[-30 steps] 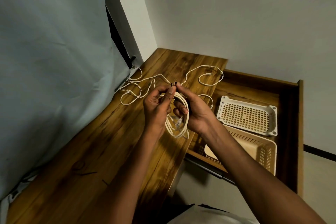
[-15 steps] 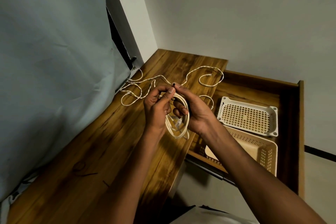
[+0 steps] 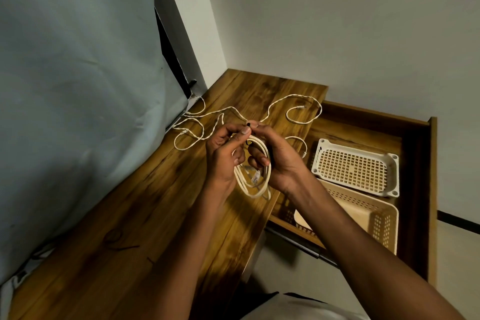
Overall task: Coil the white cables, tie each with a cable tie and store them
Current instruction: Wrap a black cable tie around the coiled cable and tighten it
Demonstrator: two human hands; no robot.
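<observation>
Coiled cable [image 3: 253, 179] above worktop [image 3: 145, 218] | both hands [image 3: 226, 153] pinching black tie [image 3: 248, 125] atop coil | risk: tie slips, loops spring apart.

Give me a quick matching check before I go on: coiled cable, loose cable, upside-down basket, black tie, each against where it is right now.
Things:
1. coiled cable
2. loose cable
3. upside-down basket
4. black tie

Places:
A. in the open drawer
B. pinched at the fingertips of both hands
C. sprawled on the tabletop
D. hanging between the left hand and right hand

Pairs: 1-D, 2-C, 3-A, 4-B
</observation>
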